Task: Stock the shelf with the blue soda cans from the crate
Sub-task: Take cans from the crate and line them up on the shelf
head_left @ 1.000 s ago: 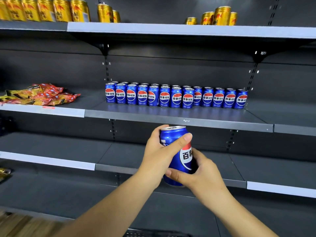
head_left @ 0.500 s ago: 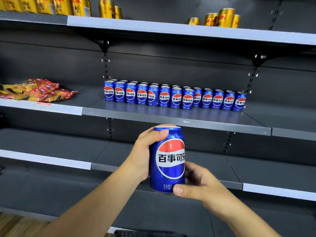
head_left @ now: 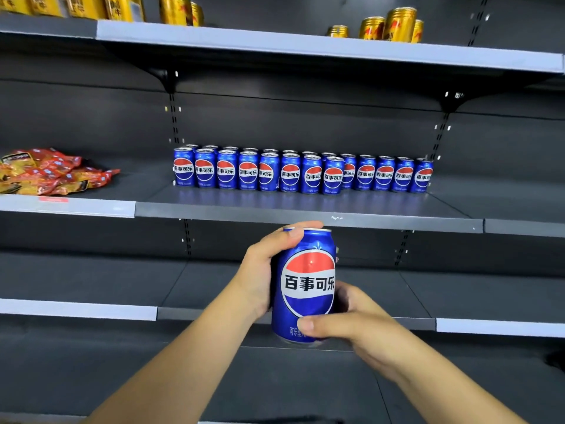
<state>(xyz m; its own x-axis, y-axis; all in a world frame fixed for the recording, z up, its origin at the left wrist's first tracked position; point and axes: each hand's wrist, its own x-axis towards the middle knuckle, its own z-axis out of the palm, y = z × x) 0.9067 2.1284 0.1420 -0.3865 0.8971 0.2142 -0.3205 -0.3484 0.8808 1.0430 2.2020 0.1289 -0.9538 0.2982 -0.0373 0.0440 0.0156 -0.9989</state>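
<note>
The blue soda can (head_left: 305, 284) stands upright in the air in front of the shelf (head_left: 305, 214), below its front edge, logo toward the camera. The left hand (head_left: 263, 270) wraps its upper side, fingers curled over the rim; the right hand (head_left: 351, 319) grips the lower part, thumb across the front near the base. On the shelf, a row of blue cans (head_left: 301, 172) stands near the back, apparently two deep on the left. Snack packets (head_left: 49, 172) lie on the left section. Gold cans (head_left: 388, 26) stand on the shelf above.
</note>
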